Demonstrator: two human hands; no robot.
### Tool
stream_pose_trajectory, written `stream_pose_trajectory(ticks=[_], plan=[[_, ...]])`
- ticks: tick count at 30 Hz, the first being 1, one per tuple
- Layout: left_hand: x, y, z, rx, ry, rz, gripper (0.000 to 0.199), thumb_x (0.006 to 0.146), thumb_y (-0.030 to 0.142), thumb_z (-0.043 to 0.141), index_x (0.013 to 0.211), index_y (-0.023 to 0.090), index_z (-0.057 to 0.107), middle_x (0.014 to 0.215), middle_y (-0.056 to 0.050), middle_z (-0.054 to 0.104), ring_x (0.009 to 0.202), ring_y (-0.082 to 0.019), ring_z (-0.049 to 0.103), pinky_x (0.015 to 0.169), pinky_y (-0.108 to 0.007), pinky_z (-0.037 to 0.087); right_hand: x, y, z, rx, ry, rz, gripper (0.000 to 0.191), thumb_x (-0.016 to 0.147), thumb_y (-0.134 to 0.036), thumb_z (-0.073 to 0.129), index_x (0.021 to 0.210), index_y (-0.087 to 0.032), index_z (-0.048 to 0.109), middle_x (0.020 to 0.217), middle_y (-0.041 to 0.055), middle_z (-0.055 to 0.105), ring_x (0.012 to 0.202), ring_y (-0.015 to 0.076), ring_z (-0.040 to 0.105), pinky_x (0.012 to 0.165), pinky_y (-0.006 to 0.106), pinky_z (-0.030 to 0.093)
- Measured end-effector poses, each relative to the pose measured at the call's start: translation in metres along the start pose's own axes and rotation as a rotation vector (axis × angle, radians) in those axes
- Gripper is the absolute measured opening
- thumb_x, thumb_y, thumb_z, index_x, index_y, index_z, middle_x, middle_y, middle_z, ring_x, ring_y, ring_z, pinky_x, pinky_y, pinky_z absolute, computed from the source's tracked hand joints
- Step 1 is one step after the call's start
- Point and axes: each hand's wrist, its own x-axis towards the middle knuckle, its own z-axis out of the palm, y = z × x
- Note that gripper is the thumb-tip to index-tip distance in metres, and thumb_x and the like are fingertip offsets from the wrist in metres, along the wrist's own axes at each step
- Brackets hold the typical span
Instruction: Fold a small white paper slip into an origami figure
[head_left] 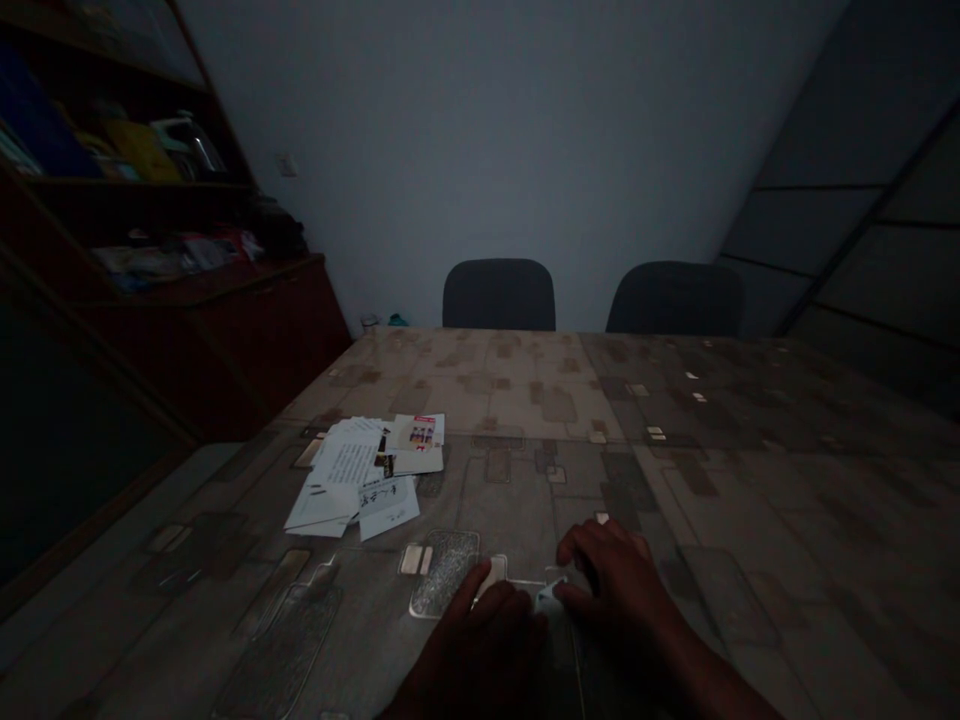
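Near the front edge of the patterned table, my left hand [491, 630] is closed, its fingers curled and its thumb side toward the table; what it grips, if anything, is hidden. Just right of it, my right hand [611, 575] has bent fingers, with thumb and fingertips around a small whitish piece [550, 597]. That piece lies between the two hands and looks folded or crumpled, though the dim light hides its details. Left of the hands, a loose pile of white papers and cards [349, 470] overlaps on the table; one card [421, 433] has a red and coloured print.
The large table [517, 380] has a patterned cover. Two dark chairs [499, 295] [675, 297] stand behind its far edge, before a plain wall. At the left is a dark red cabinet [262, 340] with cluttered shelves. Small items sit beyond the table's far left corner.
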Motion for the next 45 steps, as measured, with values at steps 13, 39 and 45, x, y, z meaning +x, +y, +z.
stream_pose_trajectory(ticks=[13, 39, 45], plan=[[-0.001, -0.001, 0.002, 0.002, 0.029, -0.016, 0.014, 0.086, 0.03, 0.059, 0.094, 0.019, 0.055, 0.083, 0.0, 0.061, 0.081, -0.017, 0.056, 0.102, -0.045, 0.037, 0.005, 0.001, -0.005, 0.058, -0.096, -0.083, 0.018, 0.071, -0.016, 0.066, 0.087, -0.024, 0.067, 0.095, 0.0034, 0.064, 0.095, 0.0247, 0.054, 0.082, 0.036, 0.032], [0.057, -0.016, -0.024, -1.301, 0.092, -0.999, 0.025, 0.071, 0.039, 0.066, 0.072, 0.014, 0.062, 0.053, 0.005, 0.047, 0.05, -0.01, 0.04, 0.048, -0.02, 0.029, 0.006, -0.013, 0.001, 0.614, 0.246, 0.003, 0.016, 0.077, -0.037, 0.059, 0.077, -0.021, 0.055, 0.068, -0.0014, 0.052, 0.065, 0.0165, 0.049, 0.06, 0.026, 0.038], [0.059, -0.024, -0.028, -1.125, 0.095, -0.936, 0.018, 0.073, 0.03, 0.062, 0.072, 0.013, 0.066, 0.054, 0.004, 0.048, 0.052, -0.011, 0.042, 0.049, -0.021, 0.029, 0.009, -0.009, -0.002, 0.59, 0.115, -0.102, 0.019, 0.08, -0.033, 0.054, 0.068, -0.02, 0.054, 0.066, -0.0009, 0.051, 0.065, 0.0161, 0.048, 0.06, 0.026, 0.037]])
